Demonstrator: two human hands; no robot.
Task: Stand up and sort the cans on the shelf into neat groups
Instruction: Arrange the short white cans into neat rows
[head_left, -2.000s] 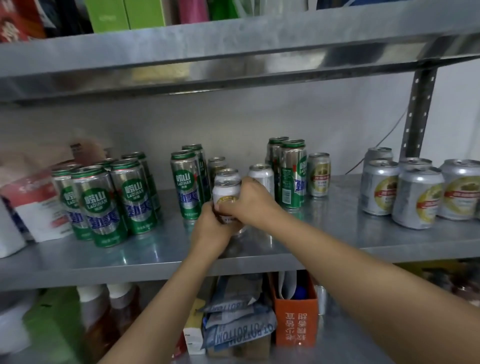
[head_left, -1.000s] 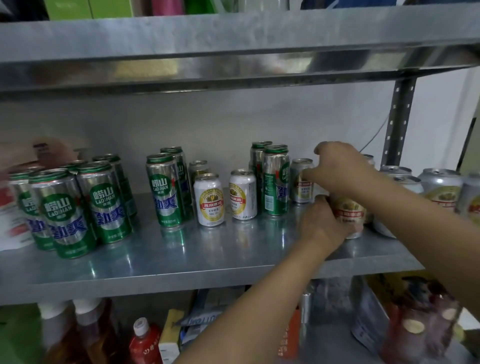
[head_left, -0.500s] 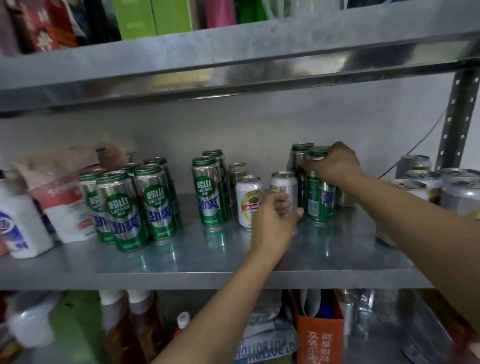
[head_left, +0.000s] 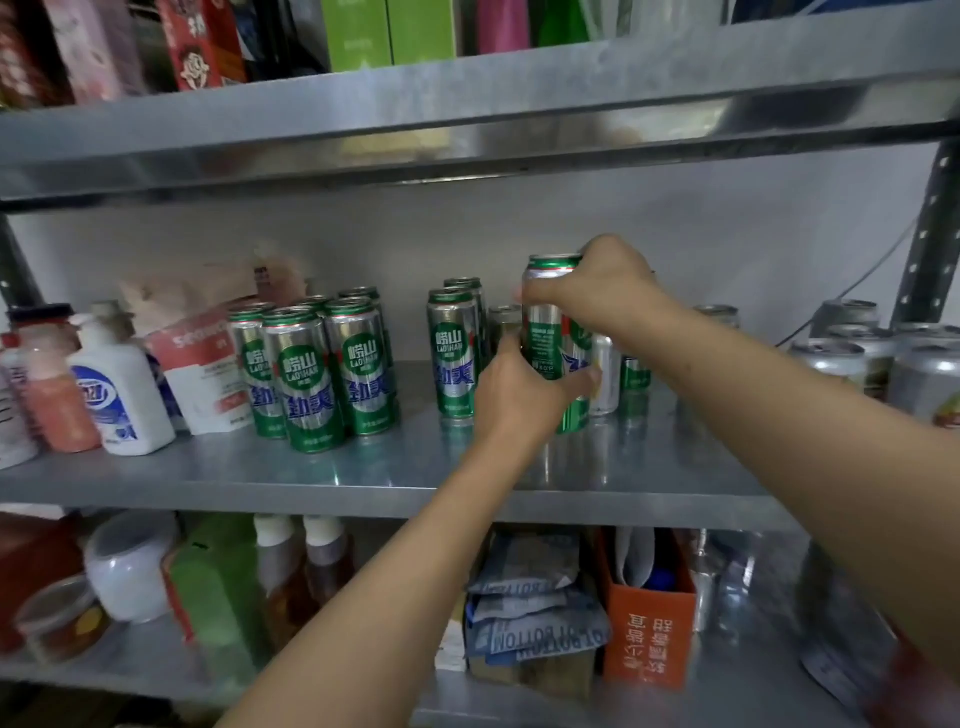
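"So why two hands on one can?" the picture desk asks.

"Steadying it, most likely," the photographer replies. "A person sorting the middle shelf (head_left: 649, 467) has a tall green can (head_left: 545, 338) at the shelf's centre. The right hand (head_left: 608, 291) is curled over its rim from above. The left hand (head_left: 519, 400) is wrapped round its lower body. Both are clamped on it, so neither is free."

"Is it lifted?"

"Cannot tell. The left hand covers much of the lower part, and a second green can may stand right behind it."

"And where is it bound?"

"A guess only: toward its own kind. A tight cluster of green cans (head_left: 311, 374) stands to the left, upright and touching, with a pair of green cans (head_left: 452, 358) just beside the left hand. The short silver cans (head_left: 919, 379) are bunched at the far right, well apart — so the groups appear to be forming by type. A small pale can (head_left: 607, 374) stands just right of the held one, among the green — it looks not yet sorted."
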